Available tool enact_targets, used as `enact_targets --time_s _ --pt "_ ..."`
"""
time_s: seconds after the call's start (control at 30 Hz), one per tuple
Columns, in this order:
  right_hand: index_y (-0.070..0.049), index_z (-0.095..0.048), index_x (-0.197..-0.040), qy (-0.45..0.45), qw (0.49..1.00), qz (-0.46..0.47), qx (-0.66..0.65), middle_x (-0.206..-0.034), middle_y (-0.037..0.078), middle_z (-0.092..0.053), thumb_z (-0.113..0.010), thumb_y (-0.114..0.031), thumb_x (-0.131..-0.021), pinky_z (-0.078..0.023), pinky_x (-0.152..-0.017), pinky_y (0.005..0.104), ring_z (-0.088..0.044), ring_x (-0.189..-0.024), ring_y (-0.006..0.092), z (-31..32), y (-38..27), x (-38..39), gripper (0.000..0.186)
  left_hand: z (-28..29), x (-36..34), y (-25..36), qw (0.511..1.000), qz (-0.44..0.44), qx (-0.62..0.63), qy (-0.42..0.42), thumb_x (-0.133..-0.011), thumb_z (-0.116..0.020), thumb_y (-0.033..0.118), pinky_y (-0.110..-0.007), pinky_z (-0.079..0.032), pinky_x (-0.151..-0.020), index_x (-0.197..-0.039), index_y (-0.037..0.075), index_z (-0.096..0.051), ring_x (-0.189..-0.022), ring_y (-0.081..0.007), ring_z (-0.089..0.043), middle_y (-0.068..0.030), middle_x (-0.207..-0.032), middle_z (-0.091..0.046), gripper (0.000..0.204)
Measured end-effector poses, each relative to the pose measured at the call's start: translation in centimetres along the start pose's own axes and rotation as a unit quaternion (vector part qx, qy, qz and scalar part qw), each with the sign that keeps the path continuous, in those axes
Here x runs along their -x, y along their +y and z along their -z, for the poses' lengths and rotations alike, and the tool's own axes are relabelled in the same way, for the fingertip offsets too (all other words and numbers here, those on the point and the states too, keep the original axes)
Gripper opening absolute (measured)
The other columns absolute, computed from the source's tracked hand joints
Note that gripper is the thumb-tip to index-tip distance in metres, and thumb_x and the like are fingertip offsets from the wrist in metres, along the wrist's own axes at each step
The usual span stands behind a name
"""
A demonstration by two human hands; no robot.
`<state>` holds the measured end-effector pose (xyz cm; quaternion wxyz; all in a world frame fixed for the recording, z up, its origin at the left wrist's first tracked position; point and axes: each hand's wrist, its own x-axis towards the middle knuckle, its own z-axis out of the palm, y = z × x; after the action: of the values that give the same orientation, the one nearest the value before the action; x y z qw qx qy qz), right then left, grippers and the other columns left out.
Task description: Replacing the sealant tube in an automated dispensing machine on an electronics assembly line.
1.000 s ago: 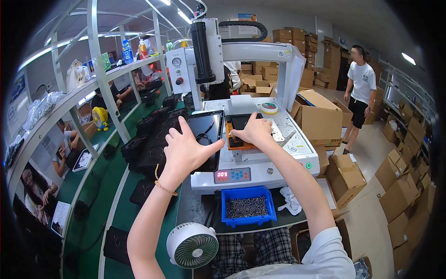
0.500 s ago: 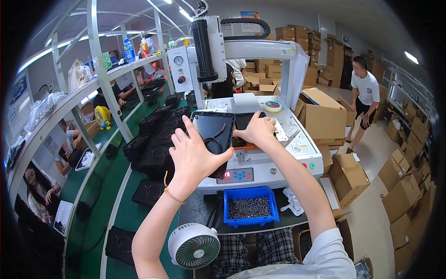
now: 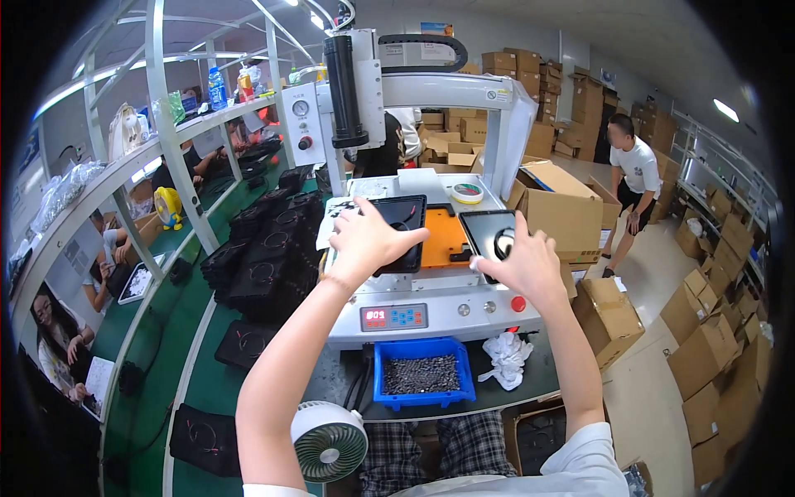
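Note:
My left hand (image 3: pixel 368 244) grips a black rectangular housing (image 3: pixel 404 207), open side up with a thin cable inside, over the left part of a white dispensing machine's bed. My right hand (image 3: pixel 530 269) grips a second black panel (image 3: pixel 484 225) with a glossy face at the bed's right. An orange fixture (image 3: pixel 440 232) shows between the two pieces. A black syringe barrel (image 3: pixel 344 91) hangs above the left piece, and a roll of tape (image 3: pixel 467 193) lies behind on the bed.
A blue bin (image 3: pixel 422 373) of small dark parts, white cloth (image 3: pixel 505 360) and a fan (image 3: pixel 327 447) are near me. Stacked black pieces (image 3: pixel 261 273) line the green bench at left, where co-workers sit. Boxes (image 3: pixel 555 211) and a bending person (image 3: pixel 633 166) are at right.
My right hand has moved right with the panel, uncovering the orange fixture. My left hand and housing have shifted slightly up and right. The person at right has bent forward.

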<state>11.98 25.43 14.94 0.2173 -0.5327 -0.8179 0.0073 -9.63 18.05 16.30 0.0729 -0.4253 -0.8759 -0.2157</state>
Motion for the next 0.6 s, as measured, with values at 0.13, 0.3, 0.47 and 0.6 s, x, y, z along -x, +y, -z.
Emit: enact_targets --time_s 0.13,0.3,0.47,0.6 --pt "0.001 -0.026 -0.143 0.024 1.0 -0.008 -0.012 -0.118 0.033 -0.049 -0.074 -0.058 -0.06 -0.045 -0.093 0.0453 -0.048 -0.112 0.0446 1.0 3.8 3.0 0.113 -2.8 -3.0 4.1 0.998 0.037 0.003 -0.052 -0.062 -0.064 0.075 -0.05 -0.037 -0.096 -0.145 -0.006 -0.018 -0.127 -0.0385 -0.038 -0.0292 -0.134 -0.039 0.124" --pt "0.0 -0.026 -0.144 0.023 0.999 -0.004 -0.027 -0.116 0.031 -0.049 -0.075 -0.058 -0.061 -0.044 -0.093 0.0477 -0.048 -0.11 0.0438 1.8 7.1 5.7 0.113 -5.1 -4.7 5.9 0.991 0.108 -0.033 -0.073 -0.061 -0.063 0.077 -0.051 -0.037 -0.096 -0.145 -0.005 -0.02 -0.126 -0.0379 -0.039 -0.0264 -0.137 -0.038 0.125" --pt "-0.001 -0.025 -0.144 0.02 0.998 -0.003 -0.052 -0.117 0.03 -0.048 -0.079 -0.056 -0.058 -0.044 -0.092 0.049 -0.046 -0.111 0.0438 1.9 8.4 7.5 0.116 -7.0 -4.4 7.4 0.988 0.097 -0.103 -0.054 -0.062 -0.062 0.077 -0.05 -0.035 -0.099 -0.145 -0.005 -0.02 -0.127 -0.0375 -0.039 -0.0259 -0.136 -0.038 0.123" --pt "-0.001 -0.026 -0.144 0.01 0.998 0.02 -0.06 -0.118 0.03 -0.048 -0.079 -0.055 -0.06 -0.044 -0.092 0.048 -0.046 -0.113 0.0438 1.4 8.5 8.4 0.114 -8.4 -4.9 8.1 0.992 0.09 -0.069 -0.061 -0.06 -0.061 0.079 -0.057 -0.036 -0.091 -0.146 -0.004 -0.016 -0.123 -0.0389 -0.04 -0.0264 -0.136 -0.039 0.127"
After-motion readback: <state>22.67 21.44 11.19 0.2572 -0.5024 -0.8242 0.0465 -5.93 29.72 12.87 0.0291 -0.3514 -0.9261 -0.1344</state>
